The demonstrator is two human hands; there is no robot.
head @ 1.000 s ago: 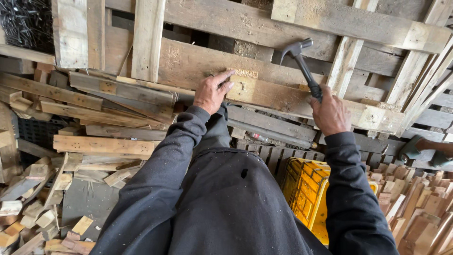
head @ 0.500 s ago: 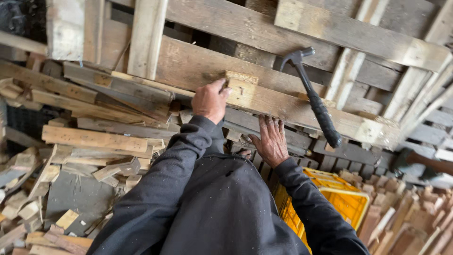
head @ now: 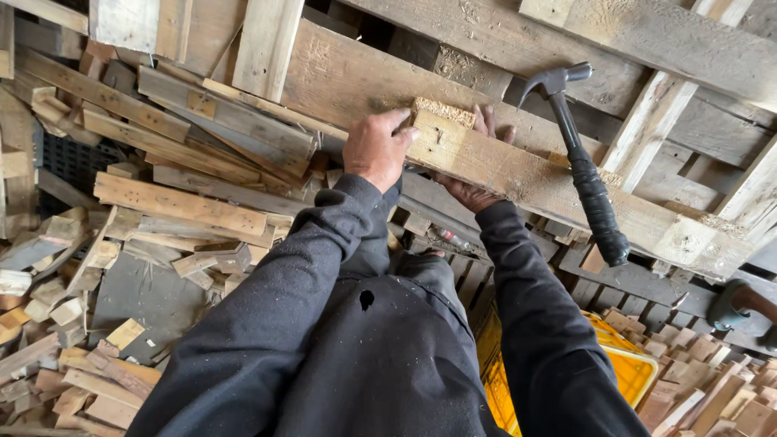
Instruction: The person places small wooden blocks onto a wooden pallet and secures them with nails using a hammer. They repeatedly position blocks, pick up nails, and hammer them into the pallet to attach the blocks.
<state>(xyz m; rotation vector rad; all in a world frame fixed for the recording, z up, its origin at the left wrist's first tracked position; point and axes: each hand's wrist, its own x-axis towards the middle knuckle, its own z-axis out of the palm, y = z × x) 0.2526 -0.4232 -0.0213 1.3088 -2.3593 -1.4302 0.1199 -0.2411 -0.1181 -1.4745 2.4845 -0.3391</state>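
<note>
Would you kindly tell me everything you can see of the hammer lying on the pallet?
The claw hammer with the grey metal head and black ribbed grip lies untouched on the long pale wooden board, head up and away from the person, handle slanting down to the right past the board's lower edge. Neither hand holds it: the left hand grips the board's sawn end and the right hand reaches behind the board.

Both hands (head: pixel 377 150) raised, fingers (head: pixel 399 121) curled.
</note>
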